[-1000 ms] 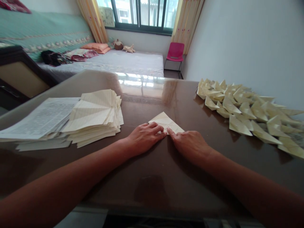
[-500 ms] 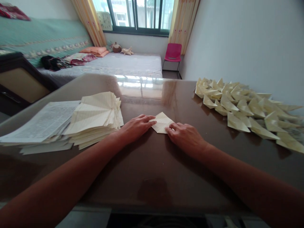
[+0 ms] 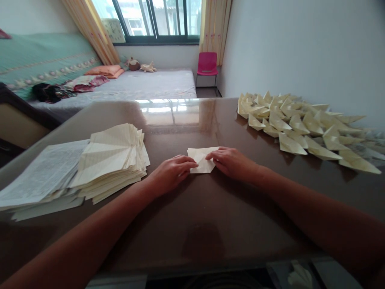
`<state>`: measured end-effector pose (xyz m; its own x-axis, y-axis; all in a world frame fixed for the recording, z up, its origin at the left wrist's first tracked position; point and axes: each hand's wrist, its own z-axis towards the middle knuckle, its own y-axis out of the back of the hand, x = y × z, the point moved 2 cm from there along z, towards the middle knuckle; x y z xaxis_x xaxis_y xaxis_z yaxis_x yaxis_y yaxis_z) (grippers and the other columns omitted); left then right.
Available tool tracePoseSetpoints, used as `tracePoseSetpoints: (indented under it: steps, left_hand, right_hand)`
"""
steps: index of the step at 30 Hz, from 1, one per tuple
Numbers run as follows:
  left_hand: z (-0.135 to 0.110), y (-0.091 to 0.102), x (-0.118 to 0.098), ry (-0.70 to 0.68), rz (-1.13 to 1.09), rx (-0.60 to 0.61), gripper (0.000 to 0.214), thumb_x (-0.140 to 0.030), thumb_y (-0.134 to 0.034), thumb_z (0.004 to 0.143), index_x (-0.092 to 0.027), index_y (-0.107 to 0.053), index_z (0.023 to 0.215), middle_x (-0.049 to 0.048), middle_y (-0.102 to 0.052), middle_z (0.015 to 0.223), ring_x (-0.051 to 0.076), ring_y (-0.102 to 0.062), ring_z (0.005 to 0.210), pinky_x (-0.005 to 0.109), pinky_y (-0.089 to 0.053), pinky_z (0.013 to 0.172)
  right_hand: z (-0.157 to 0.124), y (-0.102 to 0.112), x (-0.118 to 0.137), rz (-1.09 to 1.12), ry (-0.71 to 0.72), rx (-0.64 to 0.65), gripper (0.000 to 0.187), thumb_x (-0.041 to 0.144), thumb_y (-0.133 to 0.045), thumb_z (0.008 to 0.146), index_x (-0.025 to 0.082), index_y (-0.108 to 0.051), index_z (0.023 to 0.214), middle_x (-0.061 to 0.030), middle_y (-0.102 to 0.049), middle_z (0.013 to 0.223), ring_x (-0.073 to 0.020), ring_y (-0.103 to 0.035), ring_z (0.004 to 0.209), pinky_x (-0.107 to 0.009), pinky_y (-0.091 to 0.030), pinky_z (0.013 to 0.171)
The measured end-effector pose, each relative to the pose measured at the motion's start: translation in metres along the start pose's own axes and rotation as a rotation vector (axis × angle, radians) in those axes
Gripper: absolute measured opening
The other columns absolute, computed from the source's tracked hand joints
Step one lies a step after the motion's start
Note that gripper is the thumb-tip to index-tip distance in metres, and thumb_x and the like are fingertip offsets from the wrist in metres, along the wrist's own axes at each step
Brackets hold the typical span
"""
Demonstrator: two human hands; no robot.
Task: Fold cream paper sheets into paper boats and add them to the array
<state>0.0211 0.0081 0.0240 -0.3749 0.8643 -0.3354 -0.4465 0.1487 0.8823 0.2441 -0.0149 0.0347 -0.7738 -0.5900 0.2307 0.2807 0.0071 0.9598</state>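
Note:
A small cream sheet of folded paper [image 3: 200,154] lies flat on the brown tabletop in front of me. At its left edge, my left hand [image 3: 172,172] grips the paper with thumb and fingertips close together. From the other side, my right hand [image 3: 233,161] holds the right part, its bent fingers resting over the top face. The fingertips cover both side edges, so the folds beneath them are hidden.
On the left stands a stack of creased cream sheets [image 3: 105,154] beside printed white pages [image 3: 45,172]. Many folded paper boats [image 3: 291,120] are massed along the wall at right. Beyond the glossy table [image 3: 180,224] are a bed [image 3: 156,82] and a pink chair [image 3: 207,64].
The paper has gone from a pointed outline to a straight top edge. My right fingers have moved further over it. The whole view has swung slightly to the right.

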Motion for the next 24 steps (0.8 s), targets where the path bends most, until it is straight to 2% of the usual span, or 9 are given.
tracePoseSetpoints:
  steps: [5,7,10,12,15,18,21,24]
  left_hand:
    - [0.003,0.000,-0.010,-0.148,0.330,-0.047,0.022,-0.026,-0.047,0.095,-0.024,-0.068,0.103,0.0027,-0.070,0.102,0.017,-0.056,0.099,0.028,-0.047,0.083]
    - [0.003,-0.001,-0.019,-0.227,0.353,-0.022,0.020,-0.025,-0.047,0.095,-0.023,-0.067,0.099,0.0014,-0.070,0.102,0.018,-0.055,0.105,0.029,-0.045,0.085]
    - [0.001,-0.005,-0.031,-0.253,0.280,0.094,0.021,-0.024,-0.044,0.096,-0.021,-0.065,0.095,0.0013,-0.069,0.098,0.014,-0.058,0.096,0.025,-0.045,0.079]
    - [0.000,-0.008,-0.034,-0.184,0.202,0.136,0.022,-0.026,-0.043,0.096,-0.021,-0.065,0.096,0.0018,-0.067,0.096,0.013,-0.058,0.089,0.023,-0.045,0.077]
    - [0.002,-0.012,-0.031,-0.040,0.100,0.126,0.022,-0.029,-0.044,0.095,-0.022,-0.065,0.095,0.0021,-0.066,0.093,0.014,-0.057,0.085,0.024,-0.044,0.076]
    - [0.005,-0.014,-0.025,0.124,0.027,0.095,0.022,-0.033,-0.046,0.093,-0.020,-0.064,0.091,0.0010,-0.065,0.083,0.013,-0.057,0.077,0.024,-0.043,0.071]
    - [0.009,-0.015,-0.020,0.311,0.000,0.075,0.022,-0.036,-0.050,0.090,-0.019,-0.062,0.084,-0.0016,-0.062,0.072,0.011,-0.054,0.063,0.022,-0.039,0.061]
    - [0.013,-0.017,-0.017,0.425,-0.035,0.056,0.022,-0.040,-0.054,0.087,-0.019,-0.059,0.080,-0.0036,-0.061,0.068,0.010,-0.052,0.057,0.022,-0.037,0.057]
  right_hand:
    - [0.001,-0.004,-0.014,0.155,-0.020,-0.046,0.024,0.012,-0.050,0.086,0.018,-0.067,0.102,-0.0059,-0.070,0.097,-0.0183,-0.062,0.087,-0.028,-0.044,0.080]
    - [0.002,-0.004,-0.013,0.220,0.025,-0.031,0.022,0.012,-0.051,0.086,0.018,-0.067,0.100,-0.0051,-0.070,0.096,-0.0169,-0.062,0.084,-0.027,-0.044,0.078]
    - [0.001,-0.001,-0.009,0.300,0.115,0.023,0.020,0.013,-0.052,0.087,0.019,-0.066,0.099,-0.0041,-0.069,0.093,-0.0156,-0.061,0.082,-0.026,-0.044,0.078]
    - [0.001,0.003,-0.008,0.329,0.166,0.064,0.019,0.012,-0.053,0.086,0.018,-0.066,0.098,-0.0040,-0.068,0.092,-0.0160,-0.061,0.085,-0.027,-0.045,0.080]
    - [-0.001,0.009,-0.007,0.364,0.245,0.158,0.017,0.011,-0.060,0.081,0.018,-0.066,0.095,-0.0045,-0.067,0.101,-0.0173,-0.059,0.097,-0.029,-0.043,0.090]
    - [-0.002,0.012,-0.006,0.375,0.268,0.233,0.019,0.022,-0.071,0.076,0.018,-0.066,0.094,-0.0061,-0.063,0.111,-0.0191,-0.056,0.104,-0.033,-0.040,0.097]
    - [-0.002,0.008,-0.004,0.369,0.226,0.206,0.018,0.031,-0.072,0.077,0.018,-0.066,0.086,-0.0058,-0.064,0.105,-0.0189,-0.057,0.101,-0.035,-0.038,0.098]
    - [-0.001,0.003,-0.001,0.376,0.183,0.151,0.012,0.026,-0.064,0.085,0.017,-0.065,0.078,-0.0052,-0.064,0.100,-0.0169,-0.058,0.096,-0.035,-0.038,0.097]
